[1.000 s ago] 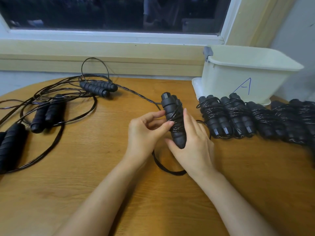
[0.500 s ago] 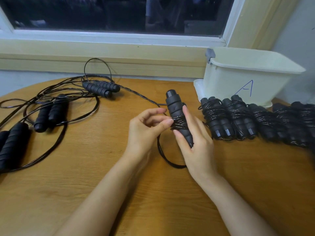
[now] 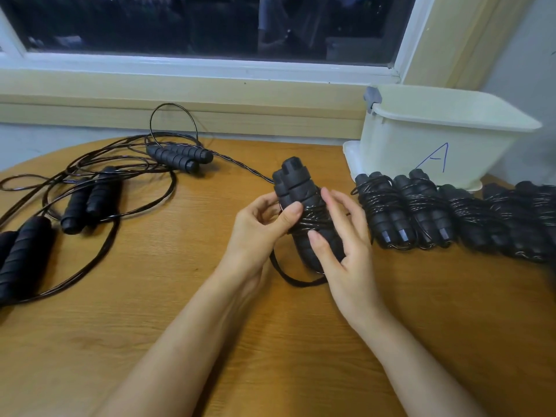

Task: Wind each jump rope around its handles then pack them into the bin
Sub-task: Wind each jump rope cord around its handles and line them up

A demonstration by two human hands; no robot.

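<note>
A pair of black jump rope handles (image 3: 296,188) stands tilted above the table centre, with thin cord wound round its middle. My left hand (image 3: 260,227) pinches the wound cord with thumb and fingers on the left side. My right hand (image 3: 343,251) grips the lower part of the handles, thumb across the front. A loose cord loop (image 3: 288,276) hangs below onto the table, and the rest of the cord (image 3: 240,167) trails off to the left. The cream bin (image 3: 421,145) marked "A" stands at the back right.
Several wound jump ropes (image 3: 421,212) lie in a row in front of the bin. Unwound ropes with black handles (image 3: 177,156) (image 3: 90,203) (image 3: 21,254) and tangled cord cover the table's left side. A window sill runs along the back.
The handles have turned in my hands so both tops now face me. My left thumb has moved onto the wound cord, and my right hand has shifted lower on the handles.
</note>
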